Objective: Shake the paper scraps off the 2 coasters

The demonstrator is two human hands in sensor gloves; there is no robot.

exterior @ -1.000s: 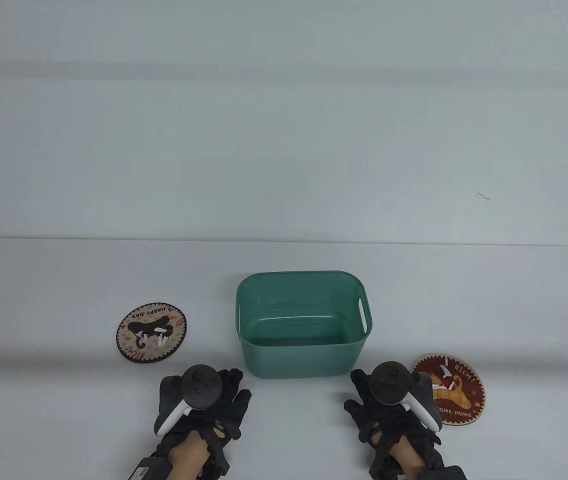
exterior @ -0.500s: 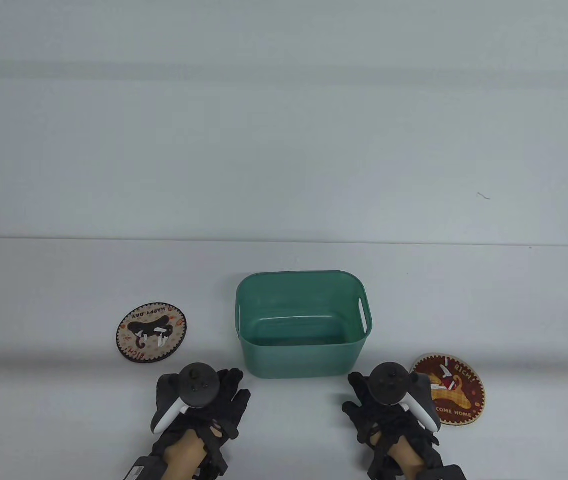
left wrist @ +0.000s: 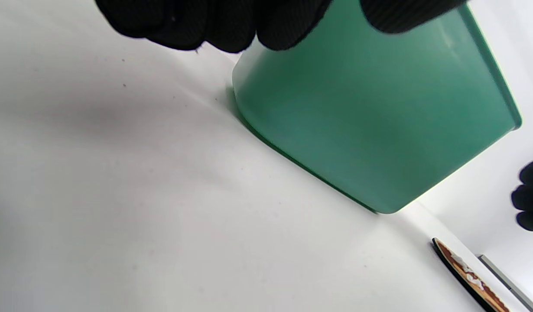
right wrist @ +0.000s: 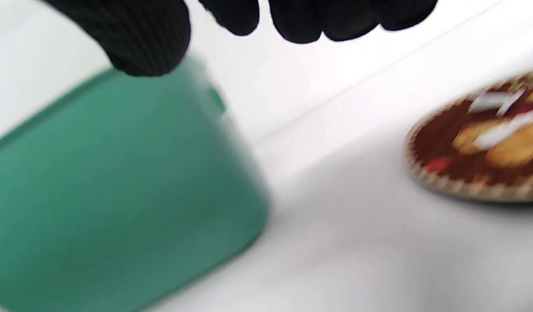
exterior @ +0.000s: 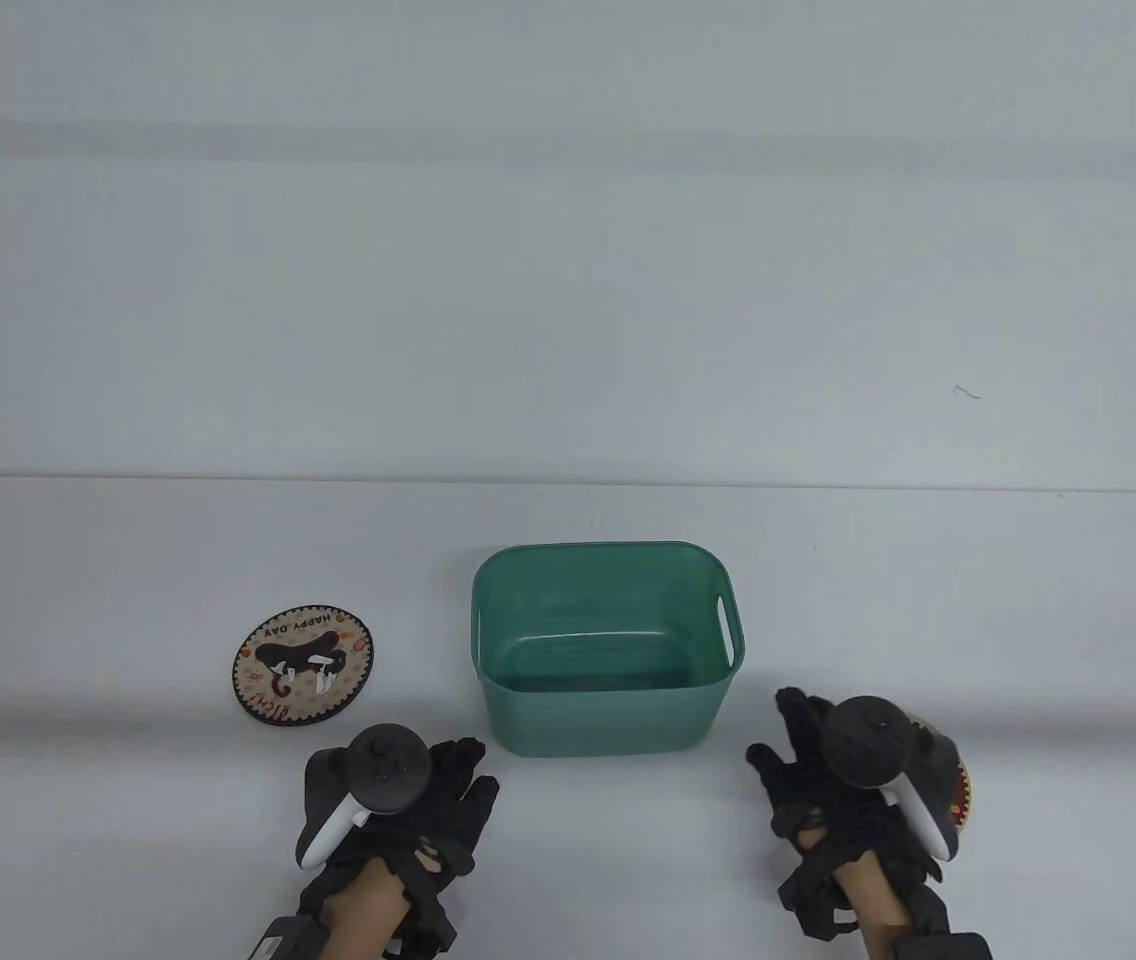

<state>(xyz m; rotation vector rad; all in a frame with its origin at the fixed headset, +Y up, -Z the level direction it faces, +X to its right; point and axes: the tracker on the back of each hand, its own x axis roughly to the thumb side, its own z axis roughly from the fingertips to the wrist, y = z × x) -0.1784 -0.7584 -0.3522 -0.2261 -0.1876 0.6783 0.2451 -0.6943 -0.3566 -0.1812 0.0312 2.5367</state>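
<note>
The left coaster [exterior: 303, 662], round with a dark cat picture, lies flat left of the green bin [exterior: 608, 645], with white paper scraps [exterior: 325, 680] on it. My left hand [exterior: 433, 800] rests open near the table's front edge, below that coaster and apart from it. My right hand [exterior: 808, 765] hovers with spread fingers over the right coaster [exterior: 964, 795] and hides most of it. In the right wrist view this brown coaster [right wrist: 487, 143] lies flat with white scraps [right wrist: 494, 102] on it, beyond my fingertips [right wrist: 301, 21]. Both hands hold nothing.
The green bin [left wrist: 370, 112] stands open-topped between the two hands, with a handle slot on its right wall. The white table's [exterior: 128, 560] far edge runs behind it. In the left wrist view the right coaster's edge [left wrist: 466, 273] shows past the bin.
My right hand has moved right and slightly away from me, now covering most of the right coaster. The left hand shifted barely. Coasters and bin have not moved.
</note>
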